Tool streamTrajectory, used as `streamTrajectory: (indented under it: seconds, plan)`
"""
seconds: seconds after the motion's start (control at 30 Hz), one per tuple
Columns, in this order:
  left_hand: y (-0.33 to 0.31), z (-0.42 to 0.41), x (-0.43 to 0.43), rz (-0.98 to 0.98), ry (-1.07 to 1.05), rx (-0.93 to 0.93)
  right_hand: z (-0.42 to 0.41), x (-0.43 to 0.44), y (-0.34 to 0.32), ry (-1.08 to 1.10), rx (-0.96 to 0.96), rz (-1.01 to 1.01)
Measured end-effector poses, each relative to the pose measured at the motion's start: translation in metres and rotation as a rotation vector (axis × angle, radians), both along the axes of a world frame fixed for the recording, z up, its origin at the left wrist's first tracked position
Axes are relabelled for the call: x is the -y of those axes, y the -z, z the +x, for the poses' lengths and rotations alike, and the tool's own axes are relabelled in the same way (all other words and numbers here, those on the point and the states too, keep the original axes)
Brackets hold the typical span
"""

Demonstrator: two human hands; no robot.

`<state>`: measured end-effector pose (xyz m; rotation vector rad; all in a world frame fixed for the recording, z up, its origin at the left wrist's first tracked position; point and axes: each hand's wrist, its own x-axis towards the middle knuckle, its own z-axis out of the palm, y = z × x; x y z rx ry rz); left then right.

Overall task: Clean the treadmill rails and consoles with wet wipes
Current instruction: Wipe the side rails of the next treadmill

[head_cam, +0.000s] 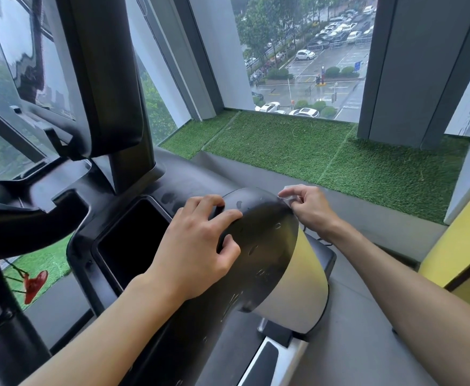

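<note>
**Treadmill rail cover gets its far edge wiped**

Treadmill cleaning centres on the right-hand grip [309, 206]. Its thumb and fingertips are closed in a pinch on a small, crumpled white wet wipe [288, 197], which they press against the far right rim of the rounded black plastic rail cover [264, 240]. A pinch this tight probably lets the wipe follow that thin edge.

Just left of it, the left-hand grip [197, 246] lies on top of the same cover. Its bent fingers press down and enclose nothing, apparently to brace the body during the reach. Damp spots dot the black surface between the two grips, so the top looks already wiped.

Below the right-hand grip runs the pale silver side panel [306, 274]. Left of the left-hand grip sits a deep rectangular black console tray [133, 240], and beyond that the black screen post [125, 107] rises. Past both grips a strip of green artificial turf [311, 151] lies under the window.
</note>
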<state>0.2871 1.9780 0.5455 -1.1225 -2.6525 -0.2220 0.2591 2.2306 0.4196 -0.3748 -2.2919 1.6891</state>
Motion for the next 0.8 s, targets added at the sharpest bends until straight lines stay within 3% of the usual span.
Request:
streamTrajectory:
  seconds: [0.8]
  plan:
    - [0.001,0.000,-0.001,0.001,0.005,-0.009,0.062,0.041,0.017,0.160,-0.101,0.027]
